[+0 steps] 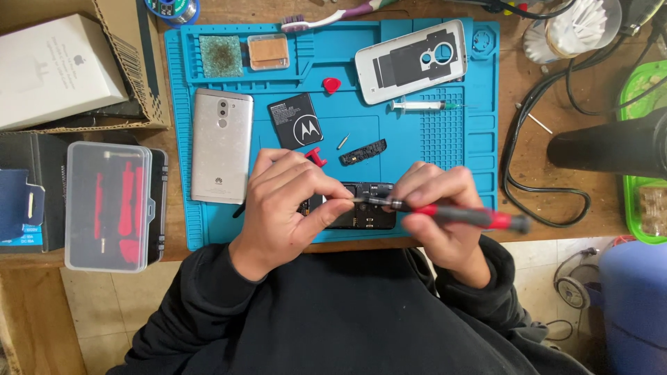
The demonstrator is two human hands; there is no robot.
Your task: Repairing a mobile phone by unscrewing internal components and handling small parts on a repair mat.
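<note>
Item: opened black phone body (pixel 365 208), back cover off, lying flat on the blue work mat (pixel 472 139).
Place: near edge of the mat, about midway along it, close to the near edge of the table (pixel 528 83).
Long axis: runs left to right, parallel to the mat's near edge.
Bearing from hands: directly between them; left hand covers its left end, right hand sits at its right end.
Left hand (pixel 285 201): fingers curled down onto the phone body's left part, thumb and forefinger pinched together at the tool tip; whether a screw sits in that pinch cannot be told.
Right hand (pixel 434 208): clamped around a red-and-black precision screwdriver (pixel 458 215).
Screwdriver axis: nearly level, handle pointing right past the mat's near right corner, tip pointing left over the phone body's middle.
Nearer hand: both touching; left rests more fully on it.
Nearby, farther up the mat: black battery (pixel 295 121), white back cover (pixel 411 61), silver phone (pixel 222 144), small black trim strip (pixel 363 151), red pick (pixel 331 85).
</note>
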